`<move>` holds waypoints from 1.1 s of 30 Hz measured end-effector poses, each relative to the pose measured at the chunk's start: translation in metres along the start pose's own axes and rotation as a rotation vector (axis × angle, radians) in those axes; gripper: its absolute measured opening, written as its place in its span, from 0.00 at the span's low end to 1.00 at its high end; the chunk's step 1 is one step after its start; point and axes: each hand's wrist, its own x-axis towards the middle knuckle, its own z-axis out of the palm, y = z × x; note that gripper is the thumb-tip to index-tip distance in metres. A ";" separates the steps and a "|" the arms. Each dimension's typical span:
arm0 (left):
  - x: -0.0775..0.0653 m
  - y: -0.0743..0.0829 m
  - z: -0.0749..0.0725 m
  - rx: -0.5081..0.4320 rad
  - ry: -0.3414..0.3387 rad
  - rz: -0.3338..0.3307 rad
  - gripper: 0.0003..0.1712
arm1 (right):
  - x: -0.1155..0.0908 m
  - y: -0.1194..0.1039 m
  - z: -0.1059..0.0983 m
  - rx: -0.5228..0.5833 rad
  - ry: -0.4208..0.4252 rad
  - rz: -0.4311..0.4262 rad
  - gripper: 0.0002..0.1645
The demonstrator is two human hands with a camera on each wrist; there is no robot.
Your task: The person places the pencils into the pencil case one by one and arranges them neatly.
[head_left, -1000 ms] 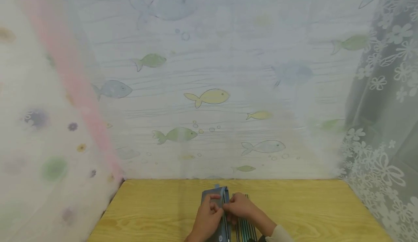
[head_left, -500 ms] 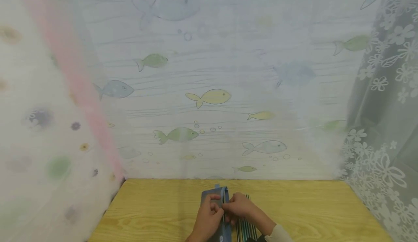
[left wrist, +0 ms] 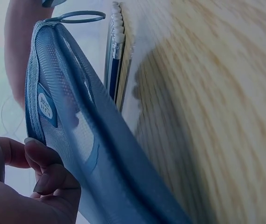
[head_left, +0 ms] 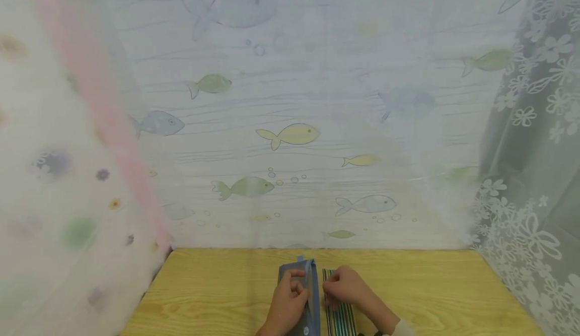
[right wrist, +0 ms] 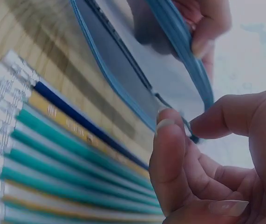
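A blue pencil case (head_left: 313,321) stands on the table, its zipper mouth parted, with a see-through mesh side (left wrist: 60,70) and a small round label. My left hand (head_left: 287,300) pinches the case's upper edge between thumb and fingers. Beside the case, on its right, lies a row of pencils (head_left: 342,321) with white erasers; green, dark blue and yellow ones show in the right wrist view. Over these pencils my right hand (head_left: 350,288) hovers, apart from the case. Its fingers are loosely bent, with a gap between thumb and forefinger and nothing seen held.
A yellow wood-grain table (head_left: 213,290) bears the case and pencils. Behind it hangs a pale curtain (head_left: 294,89) printed with fish. A flowered sheet (head_left: 90,225) closes the left side, and a lacy white curtain (head_left: 534,240) the right.
My right hand has let go of the case's zipper edge and shifted right, over the pencils. The case's mouth gapes wider. My left hand keeps its place on the case.
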 end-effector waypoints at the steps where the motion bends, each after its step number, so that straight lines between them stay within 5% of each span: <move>1: 0.000 0.000 0.000 0.000 0.000 0.002 0.27 | -0.002 0.002 -0.003 -0.008 0.012 0.002 0.16; 19: 0.002 -0.005 0.002 0.000 0.002 0.000 0.26 | -0.028 0.027 -0.033 -0.155 0.171 -0.012 0.11; 24: 0.001 -0.006 0.002 -0.003 0.004 0.008 0.26 | -0.030 0.031 -0.033 -0.218 0.212 0.048 0.18; 33: 0.001 -0.007 0.001 0.025 0.007 -0.007 0.25 | -0.034 0.036 -0.030 -0.279 0.256 0.024 0.28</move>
